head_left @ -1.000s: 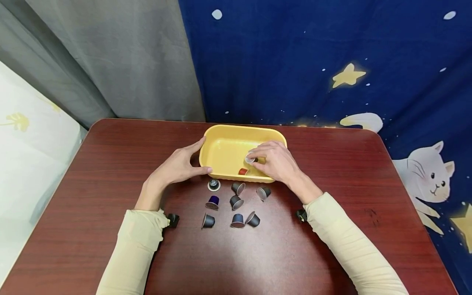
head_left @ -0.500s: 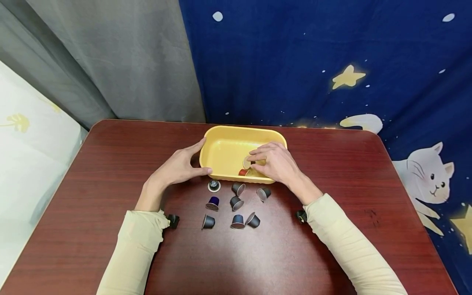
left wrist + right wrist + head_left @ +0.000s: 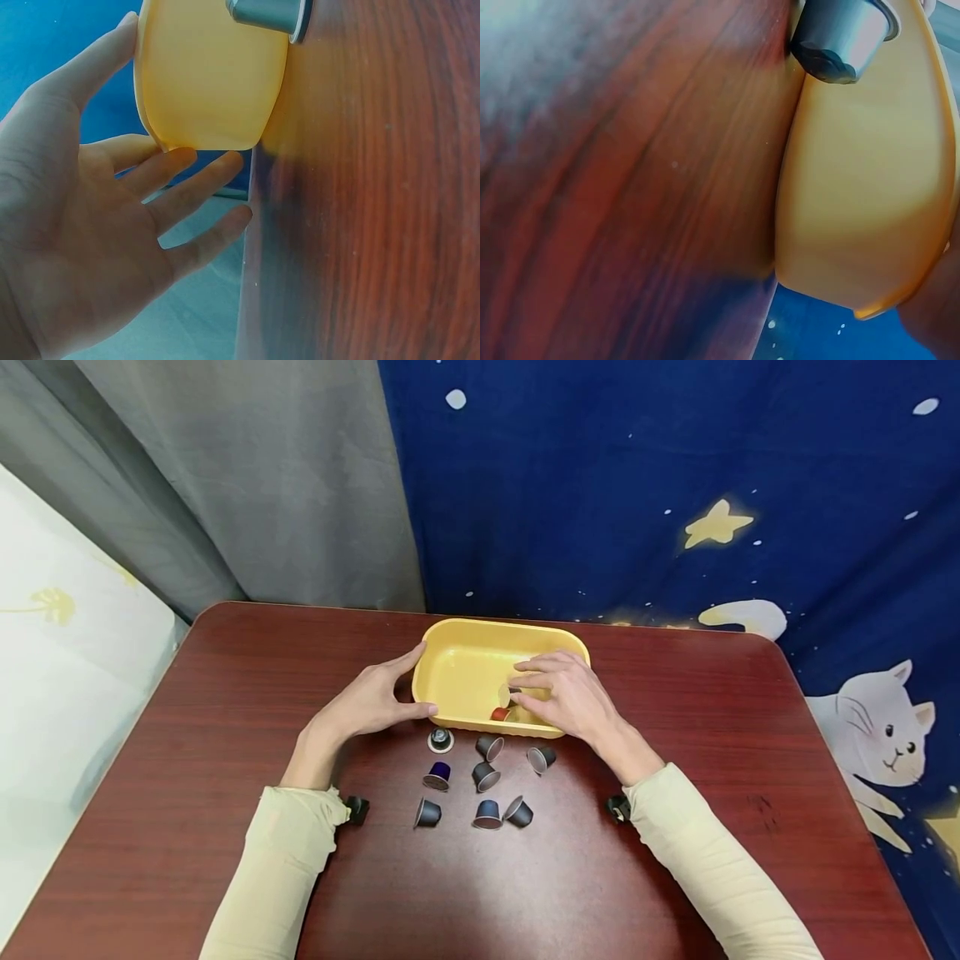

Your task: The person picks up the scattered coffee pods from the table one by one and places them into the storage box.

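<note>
My left hand (image 3: 365,700) rests against the left end of a yellow plastic basin (image 3: 465,681). Its thumb lies on the front rim and its spread fingers touch the end wall, as the left wrist view confirms. Inside the basin, at the right, my right hand (image 3: 566,691) hovers with loosely spread fingers. Just beside its fingertips lies a coffee capsule (image 3: 504,695) on its side, partly covered by the fingers. A red capsule (image 3: 500,714) sits in front of it, near the basin's front wall. The right wrist view leaves the right fingers hidden behind the basin.
Several dark coffee capsules lie on the brown table (image 3: 675,718) in front of the basin, among them a purple one (image 3: 437,776), an upright black one (image 3: 440,740) and a blue-grey one (image 3: 487,814). A curtain (image 3: 637,485) hangs behind the table.
My right hand has lowered a capsule to the basin floor beside the red one and loosened its fingers from it. The left hand stays on the basin. The head view has shifted slightly.
</note>
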Demonstrator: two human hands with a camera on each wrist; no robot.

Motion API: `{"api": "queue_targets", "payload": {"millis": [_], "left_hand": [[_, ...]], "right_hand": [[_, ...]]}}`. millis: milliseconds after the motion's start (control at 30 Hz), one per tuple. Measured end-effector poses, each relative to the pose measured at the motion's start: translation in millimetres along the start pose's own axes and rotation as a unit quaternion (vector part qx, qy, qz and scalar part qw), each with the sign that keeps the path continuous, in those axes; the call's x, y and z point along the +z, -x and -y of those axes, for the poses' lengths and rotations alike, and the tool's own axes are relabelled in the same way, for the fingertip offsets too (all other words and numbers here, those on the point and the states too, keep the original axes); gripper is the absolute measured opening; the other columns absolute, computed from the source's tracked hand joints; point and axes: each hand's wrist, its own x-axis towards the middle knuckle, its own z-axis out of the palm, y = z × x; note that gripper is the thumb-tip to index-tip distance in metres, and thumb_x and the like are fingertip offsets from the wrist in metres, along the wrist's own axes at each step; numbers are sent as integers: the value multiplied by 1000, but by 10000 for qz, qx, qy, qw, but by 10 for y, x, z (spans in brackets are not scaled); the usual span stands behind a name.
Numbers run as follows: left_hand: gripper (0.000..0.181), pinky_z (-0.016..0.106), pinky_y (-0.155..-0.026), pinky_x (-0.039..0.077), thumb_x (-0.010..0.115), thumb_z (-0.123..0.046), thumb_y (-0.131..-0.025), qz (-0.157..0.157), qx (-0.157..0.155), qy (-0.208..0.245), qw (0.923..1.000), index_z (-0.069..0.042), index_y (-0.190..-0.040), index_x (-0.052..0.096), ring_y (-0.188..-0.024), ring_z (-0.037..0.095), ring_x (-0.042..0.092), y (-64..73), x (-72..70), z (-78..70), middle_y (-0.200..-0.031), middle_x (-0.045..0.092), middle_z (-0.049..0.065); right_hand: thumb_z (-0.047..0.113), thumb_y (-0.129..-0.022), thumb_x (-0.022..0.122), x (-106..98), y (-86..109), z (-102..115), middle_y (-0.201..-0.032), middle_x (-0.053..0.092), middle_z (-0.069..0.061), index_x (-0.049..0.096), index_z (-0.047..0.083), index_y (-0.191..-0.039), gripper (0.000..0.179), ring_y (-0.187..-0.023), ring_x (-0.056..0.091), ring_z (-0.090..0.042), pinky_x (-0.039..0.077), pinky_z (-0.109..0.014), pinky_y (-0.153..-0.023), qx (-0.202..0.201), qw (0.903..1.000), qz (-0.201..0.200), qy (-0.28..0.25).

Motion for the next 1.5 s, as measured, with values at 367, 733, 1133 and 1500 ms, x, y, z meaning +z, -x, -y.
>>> {"api": "queue_targets", "payload": {"millis": [367,733,1133,1500], "left_hand": [[103,43,-114,34,77,-56,-80,-98,-45,48,9999,-18,-159,23,-142,20,36,13,14,5,-159,33,4],[103,45,-114,33,77,-56,-80,-99,-24,108,9999,-19,-159,23,-142,20,36,-6,12,31,-159,33,3],[102,44,-113,35,77,-56,-81,-66,-37,137,9999,-19,-159,23,-141,18,38,-24,19,13,-159,33,2],[101,43,-112,35,77,-54,-81,-46,-41,176,9998,-22,-159,21,-139,17,40,-36,26,16,-157,36,3]], "right_hand": [[42,-83,78,-35,46,25,-124,68,-1,72,14,-123,49,-116,58,-21,40,-39,-105,85,9976,-554,-401],[36,-80,82,-114,142,101,-131,63,1,71,18,-125,49,-124,53,-17,39,-39,-106,171,9943,-709,-772],[37,-82,78,-171,305,160,-128,65,-4,74,14,-120,44,-132,49,-30,24,-56,-115,-91,9931,-730,-911],[38,-82,79,-263,561,261,-132,63,-2,70,17,-125,49,-133,48,-32,25,-56,-115,-129,9948,-513,-872]]}}
